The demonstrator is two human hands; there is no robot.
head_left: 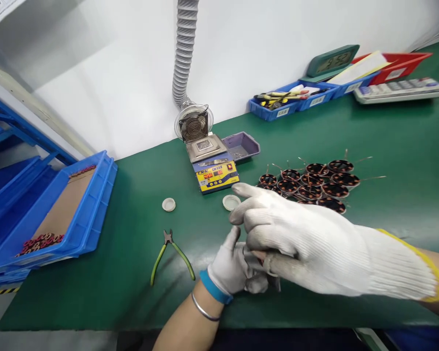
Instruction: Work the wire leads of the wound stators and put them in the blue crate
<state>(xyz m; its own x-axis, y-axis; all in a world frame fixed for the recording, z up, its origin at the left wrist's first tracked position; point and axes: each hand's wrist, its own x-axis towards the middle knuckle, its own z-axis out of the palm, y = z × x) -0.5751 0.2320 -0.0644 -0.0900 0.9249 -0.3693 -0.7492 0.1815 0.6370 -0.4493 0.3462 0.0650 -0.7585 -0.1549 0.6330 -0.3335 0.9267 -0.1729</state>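
My left hand (pixel 234 265), in a thin pale glove with a blue cuff, is at the front of the green table. Its thumb points up, and its other fingers are curled and partly hidden. My right hand (pixel 300 234), in a white knit glove with a yellow cuff, reaches across from the right. Its fingers are bent and its thumb presses near my left fingers. Between the hands I see a bit of grey and copper colour, too covered to name. Left of them lie green-handled cutting pliers (pixel 170 253), jaws pointing away. A small white dish (pixel 231 202) sits just beyond my right fingertips.
Several black ring-shaped coils (pixel 310 183) with wire ends stand at right. A yellow-fronted solder pot (pixel 216 176) sits under an exhaust hose (pixel 185 48), beside a purple tray (pixel 243 146). Another white dish (pixel 169 204), a blue crate (pixel 91 209) and blue tool bins (pixel 274 112) surround the workspace.
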